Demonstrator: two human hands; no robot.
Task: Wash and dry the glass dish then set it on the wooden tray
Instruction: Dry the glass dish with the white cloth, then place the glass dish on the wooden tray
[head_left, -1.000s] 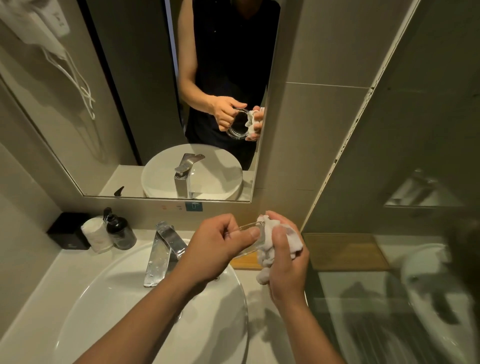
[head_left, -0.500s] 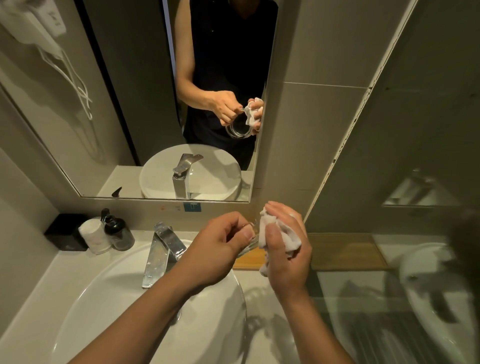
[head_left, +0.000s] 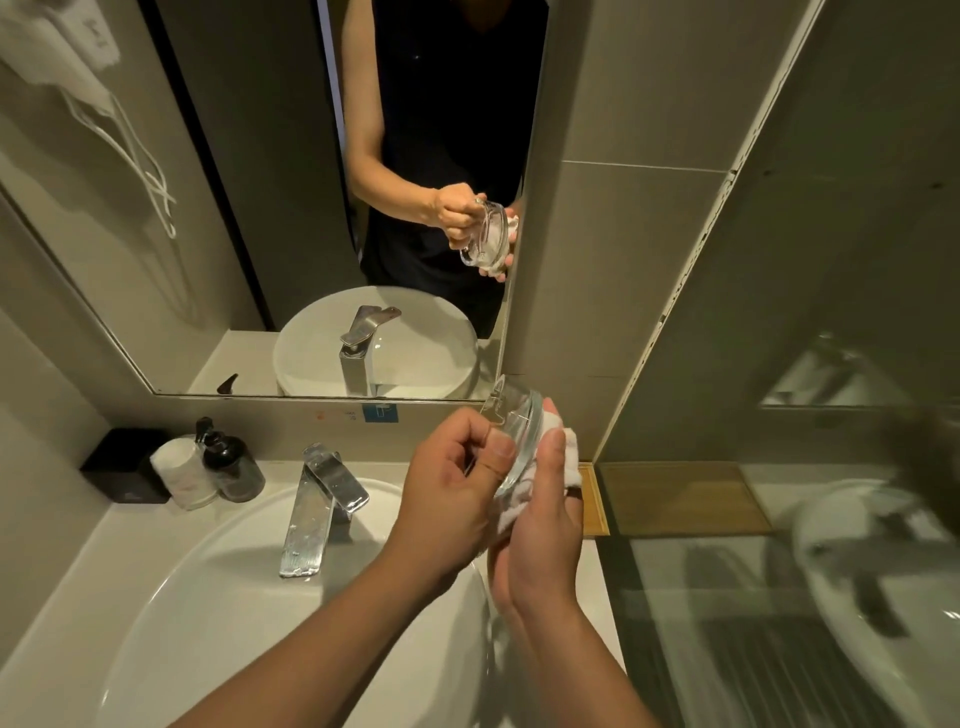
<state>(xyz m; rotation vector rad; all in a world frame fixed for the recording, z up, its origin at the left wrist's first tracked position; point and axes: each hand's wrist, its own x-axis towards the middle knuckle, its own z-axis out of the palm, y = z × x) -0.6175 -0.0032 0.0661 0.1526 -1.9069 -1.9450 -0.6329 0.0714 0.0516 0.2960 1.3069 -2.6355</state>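
1. The white basin sits nearest on the worktop; nothing lies in its bowl.
2. Above the basin's right edge, the left hand has its fingers clamped on the rim of the glass dish, which stands tilted on edge.
3. The right hand has its fingers closed on a white cloth, pressed against the dish.
4. Just behind, the wooden tray holds nothing visible.
5. Far left stand a dark pump bottle and black box.
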